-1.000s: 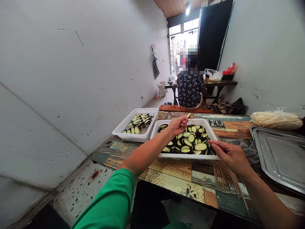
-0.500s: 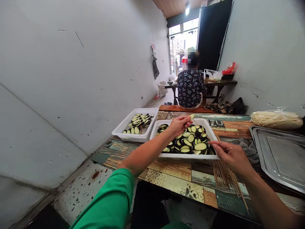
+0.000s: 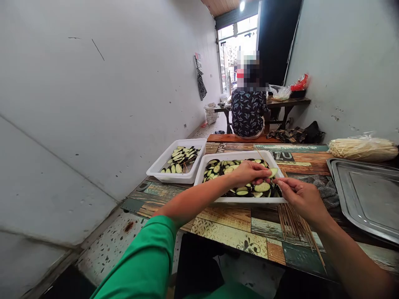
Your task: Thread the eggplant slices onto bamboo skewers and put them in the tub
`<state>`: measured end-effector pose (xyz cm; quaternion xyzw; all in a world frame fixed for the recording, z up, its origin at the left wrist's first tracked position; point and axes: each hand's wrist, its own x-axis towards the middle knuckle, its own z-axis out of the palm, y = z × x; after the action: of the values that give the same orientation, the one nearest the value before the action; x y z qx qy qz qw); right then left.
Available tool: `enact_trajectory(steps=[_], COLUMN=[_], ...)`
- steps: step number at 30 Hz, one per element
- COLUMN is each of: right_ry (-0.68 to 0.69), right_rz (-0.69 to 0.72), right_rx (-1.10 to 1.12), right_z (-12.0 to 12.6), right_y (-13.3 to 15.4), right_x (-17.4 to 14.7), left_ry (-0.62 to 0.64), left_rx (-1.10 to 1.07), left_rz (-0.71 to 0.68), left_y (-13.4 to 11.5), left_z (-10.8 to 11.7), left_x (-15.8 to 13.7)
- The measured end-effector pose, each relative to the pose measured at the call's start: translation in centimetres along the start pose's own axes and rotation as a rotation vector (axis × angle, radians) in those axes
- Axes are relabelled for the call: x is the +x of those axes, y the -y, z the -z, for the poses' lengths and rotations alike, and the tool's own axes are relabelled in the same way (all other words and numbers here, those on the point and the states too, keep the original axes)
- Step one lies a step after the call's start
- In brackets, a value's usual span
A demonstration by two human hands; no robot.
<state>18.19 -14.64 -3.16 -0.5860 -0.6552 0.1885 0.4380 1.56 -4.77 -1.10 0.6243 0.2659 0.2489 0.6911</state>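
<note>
Over the right end of a white tub [image 3: 199,179] of eggplant slices, both my hands are close together. My left hand [image 3: 249,172] pinches a pale eggplant slice [image 3: 273,172] between thumb and fingers. My right hand [image 3: 297,195] is closed on a thin bamboo skewer [image 3: 261,155], which slants up and left past the slice. Whether its tip passes through the slice is hidden by my fingers. Under my right hand, a bundle of bamboo skewers [image 3: 294,222] lies on the table against the tub.
Skewered eggplant slices [image 3: 183,155] lie in a second white tub [image 3: 156,173] at left. Metal trays [image 3: 370,199], a grey cloth [image 3: 324,191] and a bag of pale enoki-like strands [image 3: 361,148] sit at right. Beyond the table [image 3: 224,226], a person [image 3: 248,112] sits facing away.
My left hand has moved right and down with the eggplant slice, from above the tub's far side to just beside my right hand. My right hand has barely moved.
</note>
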Motion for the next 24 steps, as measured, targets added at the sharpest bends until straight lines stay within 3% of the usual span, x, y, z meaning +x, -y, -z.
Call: enact_trajectory(steps=[2,4,9,11,13,16,18,21,24], right_ry=[-0.017,-0.037,-0.065,-0.063,-0.061,-0.051,-0.04,-0.024,-0.017], right_rz=[-0.017,-0.037,-0.124,-0.131,-0.124,-0.102,-0.093,-0.082,-0.055], right_rx=[0.041,0.083,0.185,0.184,0.174,0.167,0.169,0.164,0.141], right_z=[-0.2,-0.3,-0.3,-0.3,-0.3,-0.2,-0.2,-0.1,0.0], right_y=[0.0,-0.2,-0.9,-0.9,-0.7,-0.4,-0.2,-0.2,-0.2], right_x=[0.0,0.0,0.1,0.1,0.1,0.0,0.0,0.1,0.2], left_ry=[0.068,0.041,-0.391,-0.384,-0.265,-0.088,-0.058,-0.231,-0.489], left_rx=[0.153,0.332,1.06,1.275,1.362,1.349,1.262,1.016,0.576], left_rz=[-0.02,-0.045,-0.099,0.003,0.074,0.06,0.019,-0.047,-0.068], left_y=[0.2,0.1,0.7,1.5,2.2,2.8,2.8,2.1,1.1], left_z=[-0.4,-0.1,3.1,4.1,4.6,4.7,4.7,5.1,5.7], left_x=[-0.2,0.0,1.3,1.7,1.9,2.0,2.0,2.2,2.2])
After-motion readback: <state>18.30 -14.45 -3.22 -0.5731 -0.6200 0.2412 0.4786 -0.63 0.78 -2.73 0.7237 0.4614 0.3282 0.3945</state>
